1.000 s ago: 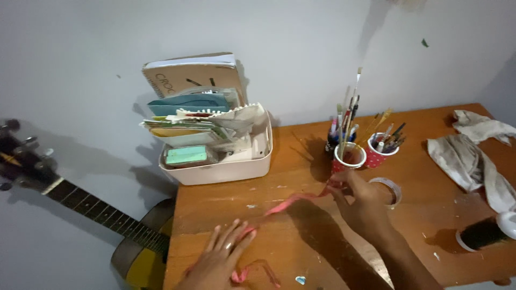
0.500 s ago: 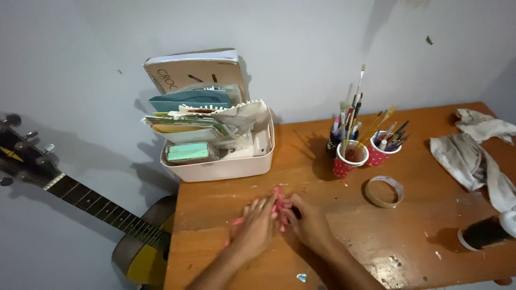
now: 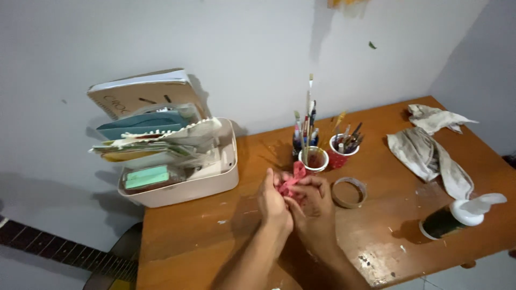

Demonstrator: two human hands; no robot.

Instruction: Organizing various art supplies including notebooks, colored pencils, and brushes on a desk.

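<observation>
A wooden table (image 3: 215, 236), its top flecked with paint, stands against a pale grey wall (image 3: 242, 48), with the body and neck of a guitar (image 3: 80, 266) leaning at its near left corner. A white storage bin (image 3: 215, 185) crammed with a spiral sketchbook (image 3: 142, 94), loose papers and a mint-green box (image 3: 146, 177) sits at the table's back left. 2 crumpled, stained rags (image 3: 430, 156) lie toward the far right edge, well apart from the hands. A dark bottle with a white pump top (image 3: 457, 215) lies tipped on its side near the right front. Behind the hands stand 2 paper cups (image 3: 344, 157), 1 white and 1 red with dots, and a darker holder, all bristling with paintbrushes (image 3: 309, 118). A roll of tape (image 3: 348, 192) lies flat just beside the right hand.

At centre, the person's left hand (image 3: 273, 201) and right hand (image 3: 316, 207) press together above the tabletop, fingers curled inward, both closed around a bunched pink ribbon (image 3: 293, 176). The ribbon's gathered end pokes up from between the fingertips, just in front of the white cup, while the rest is hidden inside the 2 grips.
</observation>
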